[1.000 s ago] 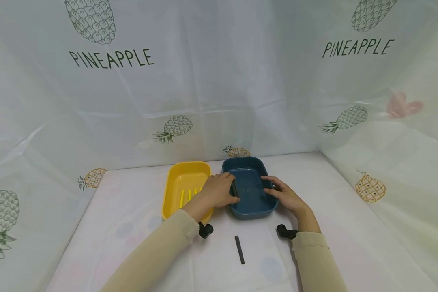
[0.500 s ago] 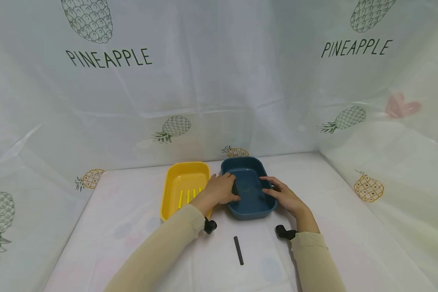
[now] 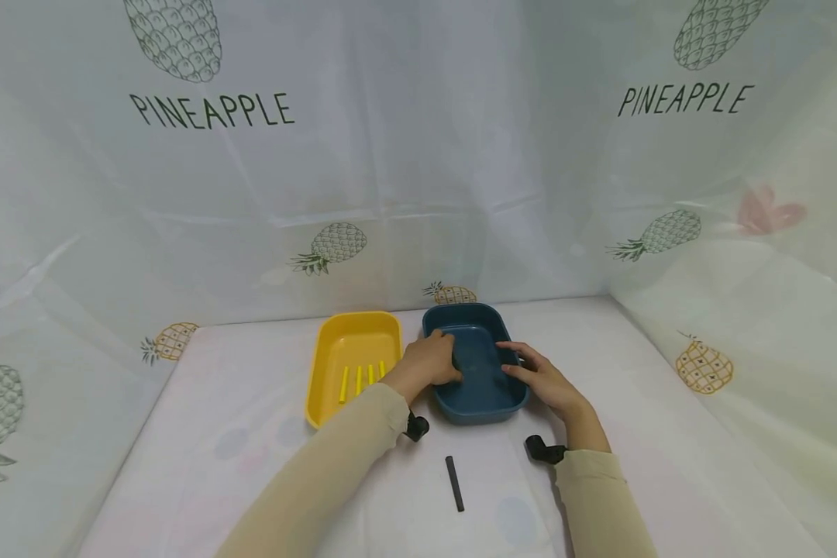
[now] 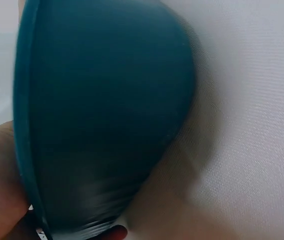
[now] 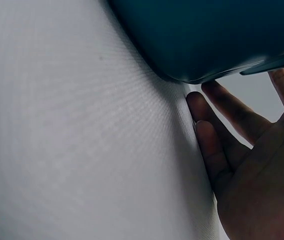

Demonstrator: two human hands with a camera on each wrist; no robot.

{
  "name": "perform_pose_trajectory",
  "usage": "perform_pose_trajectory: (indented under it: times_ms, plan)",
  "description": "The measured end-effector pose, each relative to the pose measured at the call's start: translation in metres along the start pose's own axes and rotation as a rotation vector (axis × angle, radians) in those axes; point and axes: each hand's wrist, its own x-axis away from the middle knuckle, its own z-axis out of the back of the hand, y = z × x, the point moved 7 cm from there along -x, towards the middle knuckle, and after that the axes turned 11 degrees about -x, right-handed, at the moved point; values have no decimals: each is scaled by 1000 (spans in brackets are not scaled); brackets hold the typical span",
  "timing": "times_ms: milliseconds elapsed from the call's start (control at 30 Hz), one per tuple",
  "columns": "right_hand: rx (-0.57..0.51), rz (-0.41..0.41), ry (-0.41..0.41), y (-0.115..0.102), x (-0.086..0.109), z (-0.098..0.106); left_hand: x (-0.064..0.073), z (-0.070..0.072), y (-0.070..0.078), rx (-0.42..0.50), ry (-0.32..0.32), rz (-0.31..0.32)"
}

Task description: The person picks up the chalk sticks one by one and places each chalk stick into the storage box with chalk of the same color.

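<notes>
A blue plastic tray [image 3: 477, 403] stands on the table between both hands. My left hand [image 3: 428, 363] reaches across its left rim, thumb inside the tray and fingers curled over the wall. In the left wrist view, the palm shows beyond the rim and one fingertip [image 4: 114, 232] appears at the tray's outer side. My right hand [image 3: 547, 380] holds the right rim, with two digits lying over the edge. Several of its fingers [image 5: 234, 110] show outside the wall in the right wrist view. The inside of the left grip is mostly hidden.
Left of the blue tray is a yellow tray [image 3: 326, 349] with several yellow sticks [image 3: 359, 380] in it, partly covered by the left arm. A dark stick [image 3: 455, 483] lies on the white cloth in front. A pineapple-print sheet [image 3: 418, 155] hangs behind.
My left wrist has swung right and the hand turned further over the blue tray's rim. A dark strip between thumb and fingers is now mostly covered. My right hand has kept its place.
</notes>
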Motion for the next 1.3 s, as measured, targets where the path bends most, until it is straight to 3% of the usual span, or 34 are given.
perform_pose_trajectory:
  times_ms: [333,967,1300]
  plan:
    - [3,7,3,1,-2,0,-3,-3,1,27,-14,34]
    - [-6,2,3,-1,-1,1,-3,-4,3,-18,-25,52]
    - [-9,6,-1,0,-1,0,-5,-7,-2,30,-34,45]
